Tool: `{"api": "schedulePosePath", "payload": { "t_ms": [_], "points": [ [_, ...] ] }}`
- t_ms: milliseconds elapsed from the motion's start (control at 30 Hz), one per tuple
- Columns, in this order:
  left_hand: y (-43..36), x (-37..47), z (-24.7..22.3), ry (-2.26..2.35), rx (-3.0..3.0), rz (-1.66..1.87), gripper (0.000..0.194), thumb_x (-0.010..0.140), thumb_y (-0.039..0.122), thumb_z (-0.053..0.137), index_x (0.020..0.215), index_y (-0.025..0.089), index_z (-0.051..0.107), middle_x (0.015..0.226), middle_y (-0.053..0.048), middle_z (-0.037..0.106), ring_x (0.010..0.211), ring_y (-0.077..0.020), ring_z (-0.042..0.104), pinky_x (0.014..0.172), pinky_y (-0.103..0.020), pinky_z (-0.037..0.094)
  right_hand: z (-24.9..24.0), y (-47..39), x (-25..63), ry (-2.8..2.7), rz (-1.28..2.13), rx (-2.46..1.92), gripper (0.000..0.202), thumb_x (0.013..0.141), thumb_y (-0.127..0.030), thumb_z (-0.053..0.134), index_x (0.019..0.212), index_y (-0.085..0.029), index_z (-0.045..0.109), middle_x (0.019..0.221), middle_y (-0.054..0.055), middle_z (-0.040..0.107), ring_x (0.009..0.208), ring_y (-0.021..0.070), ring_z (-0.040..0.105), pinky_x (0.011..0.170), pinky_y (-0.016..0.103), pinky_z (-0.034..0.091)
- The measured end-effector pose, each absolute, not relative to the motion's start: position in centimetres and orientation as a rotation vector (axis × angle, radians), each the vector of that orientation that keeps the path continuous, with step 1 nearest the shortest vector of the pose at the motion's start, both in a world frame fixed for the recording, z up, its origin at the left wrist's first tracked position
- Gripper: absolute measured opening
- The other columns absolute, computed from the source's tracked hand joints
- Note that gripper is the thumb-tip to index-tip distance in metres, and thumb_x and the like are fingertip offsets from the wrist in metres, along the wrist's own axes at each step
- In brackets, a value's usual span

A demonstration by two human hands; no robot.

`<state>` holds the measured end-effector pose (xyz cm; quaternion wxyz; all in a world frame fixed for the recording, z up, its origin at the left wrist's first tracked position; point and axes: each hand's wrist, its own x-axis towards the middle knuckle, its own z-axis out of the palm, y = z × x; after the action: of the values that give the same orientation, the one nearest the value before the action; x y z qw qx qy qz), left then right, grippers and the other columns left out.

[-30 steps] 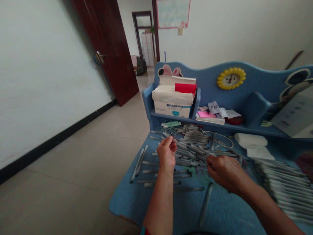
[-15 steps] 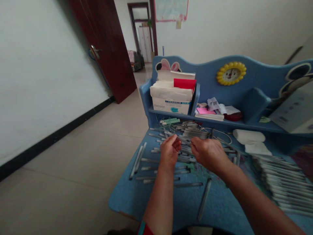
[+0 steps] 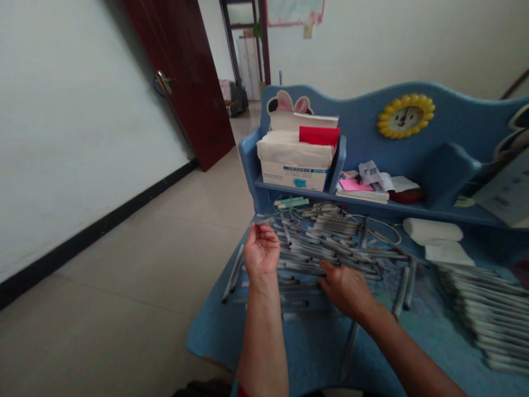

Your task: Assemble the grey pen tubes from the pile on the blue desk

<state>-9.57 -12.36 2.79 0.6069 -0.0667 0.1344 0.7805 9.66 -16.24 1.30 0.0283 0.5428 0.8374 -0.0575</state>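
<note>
Many slim pens with clear barrels and dark ends (image 3: 330, 242) lie loosely across the blue desk. My left hand (image 3: 262, 251) is palm up at the left side of this spread, its fingers curled. A thin pale pen (image 3: 265, 221) shows at its fingertips, mostly hidden by the hand. My right hand (image 3: 349, 289) is palm down, low over the near part of the pens. Its thumb and index finger are apart, and nothing shows between them. Whether its fingertips touch a pen, I cannot tell.
A neat stack of pens (image 3: 487, 314) lies at right, near a white paper roll (image 3: 432, 231). The desk's shelf holds a white box of papers (image 3: 295, 165) and a small paper pile (image 3: 363, 193). A yellow flower clock (image 3: 405, 116) is on the backboard. Floor (image 3: 165, 264) lies left.
My hands, close together over the pens before, have moved apart. The left went left and turned palm up; the right came down and nearer, its fingers opening. The view shifted slightly.
</note>
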Motion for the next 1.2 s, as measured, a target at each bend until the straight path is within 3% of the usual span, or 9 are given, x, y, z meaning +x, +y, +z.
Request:
{"api": "schedulePosePath", "payload": {
  "t_ms": [100, 667, 900, 1067, 1200],
  "points": [
    [-12.4, -9.8, 2.6, 0.294, -0.136, 1.813, 0.032, 0.092, 0.020, 0.036, 0.067, 0.012, 0.055, 0.060, -0.001, 0.058, 0.053, -0.0035, 0.055, 0.048, -0.010, 0.042, 1.0, -16.4, 8.8, 2.557, -0.167, 1.622, 0.034, 0.086, -0.029, 0.042, 0.116, -0.016, 0.054, 0.080, 0.015, 0.070, 0.074, 0.0268, 0.067, 0.063, 0.034, 0.048],
    [-12.9, -9.9, 2.9, 0.248, -0.062, 1.810, 0.029, 0.091, 0.019, 0.037, 0.070, 0.012, 0.057, 0.061, -0.001, 0.057, 0.052, -0.0039, 0.052, 0.046, -0.012, 0.041, 0.9, -16.3, 9.1, 2.546, -0.190, 1.600, 0.033, 0.088, -0.034, 0.039, 0.112, -0.021, 0.057, 0.076, 0.012, 0.071, 0.072, 0.0261, 0.068, 0.062, 0.033, 0.047],
    [-12.8, -9.7, 3.0, 0.249, -0.064, 1.784, 0.030, 0.091, 0.019, 0.037, 0.070, 0.013, 0.057, 0.062, 0.000, 0.058, 0.051, -0.0031, 0.051, 0.047, -0.011, 0.041, -0.1, -18.8, 9.3, 2.547, -0.250, 1.577, 0.037, 0.089, -0.034, 0.037, 0.122, -0.021, 0.051, 0.071, 0.011, 0.071, 0.066, 0.0262, 0.068, 0.057, 0.033, 0.047],
    [-12.7, -9.8, 2.7, 0.255, -0.023, 1.774, 0.026, 0.089, 0.019, 0.041, 0.070, 0.013, 0.057, 0.062, 0.001, 0.058, 0.051, -0.0029, 0.051, 0.047, -0.011, 0.041, 0.1, -17.7, 10.6, 2.533, -0.275, 1.671, 0.026, 0.089, -0.031, 0.037, 0.097, -0.024, 0.061, 0.067, 0.006, 0.070, 0.065, 0.0225, 0.068, 0.054, 0.026, 0.043],
    [-12.7, -9.6, 2.7, 0.248, -0.027, 1.773, 0.028, 0.089, 0.019, 0.040, 0.068, 0.013, 0.057, 0.062, 0.000, 0.058, 0.050, -0.0028, 0.051, 0.047, -0.011, 0.041, 0.0, -16.9, 11.8, 2.519, -0.245, 1.724, 0.028, 0.089, -0.026, 0.035, 0.086, -0.025, 0.063, 0.067, 0.005, 0.069, 0.066, 0.0209, 0.067, 0.053, 0.024, 0.040]
  ]
}}
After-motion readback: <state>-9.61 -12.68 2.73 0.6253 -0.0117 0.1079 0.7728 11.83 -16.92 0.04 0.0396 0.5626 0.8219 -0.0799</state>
